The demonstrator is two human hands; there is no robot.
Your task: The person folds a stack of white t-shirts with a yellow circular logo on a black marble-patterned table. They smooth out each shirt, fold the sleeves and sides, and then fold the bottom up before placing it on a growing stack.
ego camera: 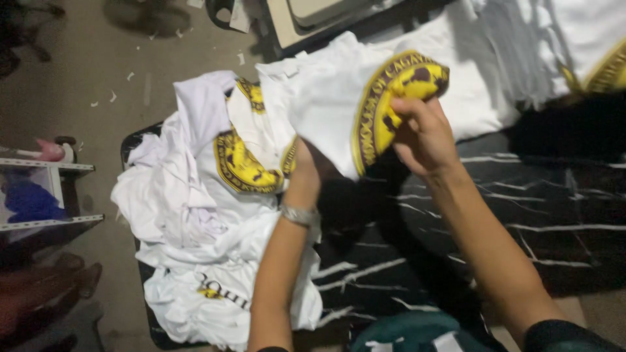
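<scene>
A white shirt (326,98) with a yellow round print is held up above the pile of white shirts (195,215). The right hand (420,133) is closed on its printed part; the left hand (303,173) is hidden beneath the fabric, grip indeterminable.

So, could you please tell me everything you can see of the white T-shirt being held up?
The white T-shirt looks like soft cotton, printed with a round yellow-and-dark emblem. It is crumpled and lifted above the dark striped surface. The right hand pinches the emblem's edge; the left hand reaches under the fabric, mostly hidden. It overlaps the pile of similar shirts.
</scene>
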